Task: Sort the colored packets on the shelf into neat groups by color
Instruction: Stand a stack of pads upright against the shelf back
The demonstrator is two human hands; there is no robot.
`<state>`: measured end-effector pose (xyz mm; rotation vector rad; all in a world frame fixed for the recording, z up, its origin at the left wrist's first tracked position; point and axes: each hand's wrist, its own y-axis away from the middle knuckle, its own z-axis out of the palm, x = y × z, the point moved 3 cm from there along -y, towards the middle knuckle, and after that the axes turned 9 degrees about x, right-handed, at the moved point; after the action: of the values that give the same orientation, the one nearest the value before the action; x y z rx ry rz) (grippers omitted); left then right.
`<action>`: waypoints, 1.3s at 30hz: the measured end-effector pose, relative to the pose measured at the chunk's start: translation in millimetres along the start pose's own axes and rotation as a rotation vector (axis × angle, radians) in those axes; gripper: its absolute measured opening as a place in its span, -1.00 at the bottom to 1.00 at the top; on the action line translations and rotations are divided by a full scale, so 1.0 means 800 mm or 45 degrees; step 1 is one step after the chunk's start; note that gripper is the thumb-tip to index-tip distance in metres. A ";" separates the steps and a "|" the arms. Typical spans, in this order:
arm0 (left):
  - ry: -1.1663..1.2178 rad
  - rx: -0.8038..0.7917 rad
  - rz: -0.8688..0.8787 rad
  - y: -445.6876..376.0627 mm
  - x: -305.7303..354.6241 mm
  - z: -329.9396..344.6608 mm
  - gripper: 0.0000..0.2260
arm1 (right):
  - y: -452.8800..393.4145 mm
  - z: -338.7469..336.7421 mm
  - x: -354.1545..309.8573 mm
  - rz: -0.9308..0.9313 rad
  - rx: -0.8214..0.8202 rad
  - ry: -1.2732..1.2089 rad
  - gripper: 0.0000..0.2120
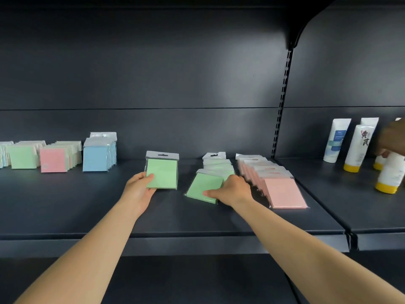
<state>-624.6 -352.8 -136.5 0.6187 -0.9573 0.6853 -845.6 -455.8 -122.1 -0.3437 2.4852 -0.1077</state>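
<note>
Right hand [232, 189] hides the green row [217, 166] behind the front packet [203, 189].

We face a dark grey metal shelf unit [197, 218] whose matte back panel [153, 73] catches a soft patch of light near its middle, with a slotted black upright [282, 99] and a curved bracket [295, 38] dividing it from the neighbouring bay on the right.

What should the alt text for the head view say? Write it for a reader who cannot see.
A person's left hand holds a green packet upright on a dark shelf while the right hand grips the front packet of a green row beside a pink row.
</note>
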 end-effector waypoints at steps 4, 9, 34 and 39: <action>-0.061 -0.078 -0.010 -0.002 0.003 0.005 -0.69 | -0.015 0.001 -0.005 0.089 -0.133 -0.097 -0.45; -0.129 -0.213 -0.027 -0.001 0.004 0.010 -0.67 | -0.010 -0.010 -0.009 0.098 -0.134 -0.060 -0.48; -0.076 -0.161 -0.156 -0.029 0.035 -0.021 -0.74 | 0.022 0.017 -0.065 0.255 -0.027 -1.079 -0.81; -0.065 -0.253 -0.136 -0.054 0.066 -0.043 -0.67 | 0.011 0.085 -0.142 0.314 -0.088 -1.380 -0.84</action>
<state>-553.0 -342.5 -112.6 0.5094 -1.0186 0.4747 -719.0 -416.7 -113.2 -0.0689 1.4343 0.2176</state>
